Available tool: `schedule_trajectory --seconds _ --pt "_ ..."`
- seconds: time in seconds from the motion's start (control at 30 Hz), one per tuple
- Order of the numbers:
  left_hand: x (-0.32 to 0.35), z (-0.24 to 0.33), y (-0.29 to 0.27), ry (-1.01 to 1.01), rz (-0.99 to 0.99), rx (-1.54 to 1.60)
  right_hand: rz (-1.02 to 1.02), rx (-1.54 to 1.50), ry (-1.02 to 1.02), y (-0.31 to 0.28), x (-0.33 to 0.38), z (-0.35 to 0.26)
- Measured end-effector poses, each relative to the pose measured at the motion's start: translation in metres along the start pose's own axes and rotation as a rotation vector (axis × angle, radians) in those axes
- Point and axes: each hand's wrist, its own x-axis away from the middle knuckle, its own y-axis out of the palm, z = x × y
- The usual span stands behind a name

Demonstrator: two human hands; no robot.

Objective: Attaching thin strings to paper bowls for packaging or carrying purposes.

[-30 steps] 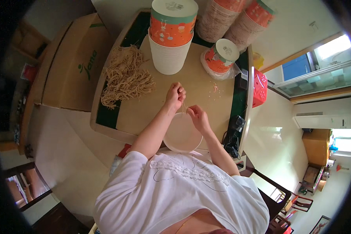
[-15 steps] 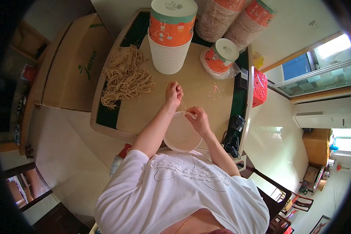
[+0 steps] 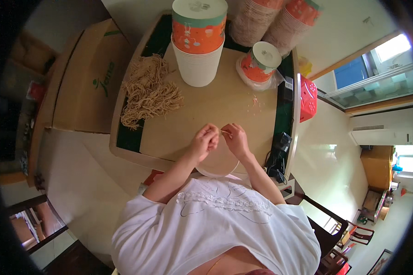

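I see the right hand (image 3: 236,139) pinching a pale strand (image 3: 226,132) beside the curled left hand (image 3: 205,141), whose grip I can't tell; a loose pinch could drop the strand toward the white tub (image 3: 218,166) below.

The white stack of round paper tubs (image 3: 198,65) bears an orange paper tub (image 3: 198,37) with teal band and whitish drawings. The tangled string bundle (image 3: 151,94) is tan, the thin strand (image 3: 225,132) pale, the round container (image 3: 218,164) whitish, the cloth shirt (image 3: 215,231) white with dark curving lines.
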Motion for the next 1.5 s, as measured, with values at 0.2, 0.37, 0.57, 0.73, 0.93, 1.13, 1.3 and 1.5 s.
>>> schedule_trajectory --seconds 0.2,0.37,0.57,0.73,0.93,1.13,1.3,1.5 --pt "-0.009 0.03 -0.024 0.505 0.125 -0.859 -0.023 0.033 -0.062 0.001 0.001 0.002" --pt "-0.021 0.035 -0.035 0.719 -0.024 -1.587 -0.014 0.118 -0.088 0.001 0.004 -0.006" --pt "-0.025 0.028 -0.02 0.38 0.06 -1.372 -0.047 0.171 -0.175 0.002 0.003 -0.003" --pt "-0.027 0.003 -0.026 0.49 0.159 -1.244 -0.073 -0.508 0.337 0.013 0.004 0.018" --pt "-0.028 -0.006 -0.032 0.508 0.188 -1.112 -0.077 -0.22 0.103 0.007 0.003 0.005" --pt "-0.034 -0.015 -0.042 0.568 0.231 -1.04 -0.055 -0.217 0.045 0.006 0.003 -0.003" --pt "-0.02 0.009 -0.039 0.371 0.193 -1.048 -0.067 -0.208 0.037 0.008 0.005 0.002" --pt "0.041 0.078 -0.03 -0.037 0.027 -1.184 -0.018 -0.007 -0.113 -0.002 -0.008 0.01"
